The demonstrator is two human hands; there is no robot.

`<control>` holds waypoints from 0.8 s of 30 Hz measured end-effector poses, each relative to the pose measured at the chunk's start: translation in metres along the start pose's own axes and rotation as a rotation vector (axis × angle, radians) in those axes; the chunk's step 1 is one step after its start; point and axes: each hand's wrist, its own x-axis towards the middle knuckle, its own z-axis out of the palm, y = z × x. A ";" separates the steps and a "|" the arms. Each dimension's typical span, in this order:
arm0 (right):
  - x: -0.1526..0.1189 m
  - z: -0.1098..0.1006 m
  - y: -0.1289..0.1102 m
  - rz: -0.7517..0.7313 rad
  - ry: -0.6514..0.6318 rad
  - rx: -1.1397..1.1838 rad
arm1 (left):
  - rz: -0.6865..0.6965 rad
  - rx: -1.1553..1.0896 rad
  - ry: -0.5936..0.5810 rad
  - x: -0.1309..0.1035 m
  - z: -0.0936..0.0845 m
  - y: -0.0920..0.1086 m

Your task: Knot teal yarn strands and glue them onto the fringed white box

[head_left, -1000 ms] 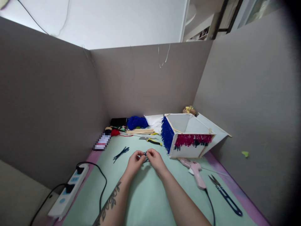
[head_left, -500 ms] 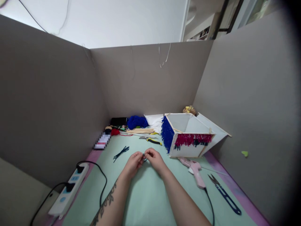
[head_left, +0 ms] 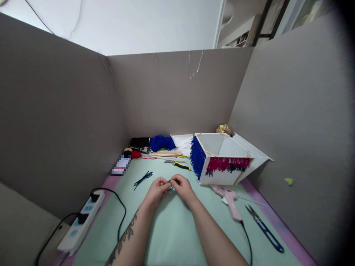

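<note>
In the head view, my left hand and my right hand meet over the middle of the table. Both pinch a short dark strand of yarn, which curves in a small loop just below the fingertips. Most of the strand is hidden by the fingers. Left of my hands lies a small bundle of dark yarn pieces. To the right stands a white box-like frame with wooden edges, its sides partly covered in blue fringe and magenta fringe.
A pink glue gun and blue thread snips lie at right. Yellow-black pliers, wooden sticks and blue yarn are at the back. A power strip with cables and a phone sit at left. Grey partitions surround the table.
My hands stay together on the dark yarn, with only slight finger movement. The view shifts a little; the other things stay in place.
</note>
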 end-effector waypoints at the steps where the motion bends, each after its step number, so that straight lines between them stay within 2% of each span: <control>1: 0.001 0.001 0.001 0.075 0.010 0.077 | 0.016 0.001 -0.001 0.000 0.000 0.000; 3: 0.001 0.003 0.003 0.225 0.024 0.232 | 0.041 -0.002 -0.014 0.000 0.001 0.001; 5: 0.001 0.004 0.004 0.313 0.020 0.339 | 0.057 -0.007 -0.025 0.000 0.002 0.002; 13: -0.003 0.008 0.003 0.347 -0.111 0.437 | 0.176 0.027 0.004 0.003 0.002 0.003; 16: -0.002 0.007 0.006 0.325 -0.065 0.319 | 0.257 0.188 0.067 0.004 0.001 0.003; 20: -0.001 0.003 0.005 0.108 0.062 -0.060 | 0.369 0.467 0.208 0.002 0.000 0.003; 24: -0.002 0.004 0.001 -0.021 0.112 -0.247 | 0.405 0.539 0.228 0.000 0.003 0.002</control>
